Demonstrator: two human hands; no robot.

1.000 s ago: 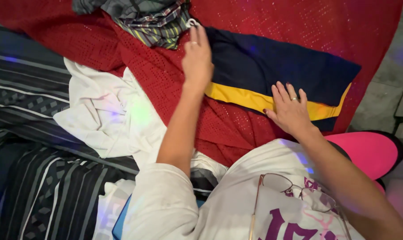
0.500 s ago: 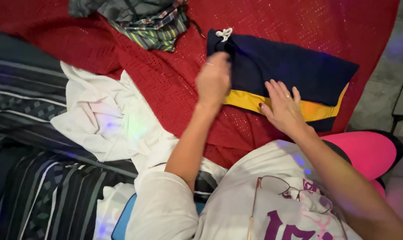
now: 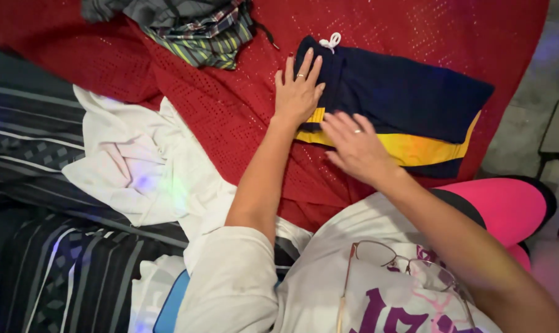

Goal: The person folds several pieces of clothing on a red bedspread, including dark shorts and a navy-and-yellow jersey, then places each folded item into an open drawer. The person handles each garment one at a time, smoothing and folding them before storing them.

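Navy shorts (image 3: pixel 403 92) — folded, flat under left hand (image 3: pixel 298 92) and right hand (image 3: pixel 353 148).

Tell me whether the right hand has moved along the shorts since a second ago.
Yes. The right hand slid left along the yellow stripe of the shorts, toward the left hand.

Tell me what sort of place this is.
Probably a bedroom or living space at home, with laundry being sorted. Both hands, left and right, lie flat on folded navy shorts on a red blanket, with a white shirt and striped bedding alongside.
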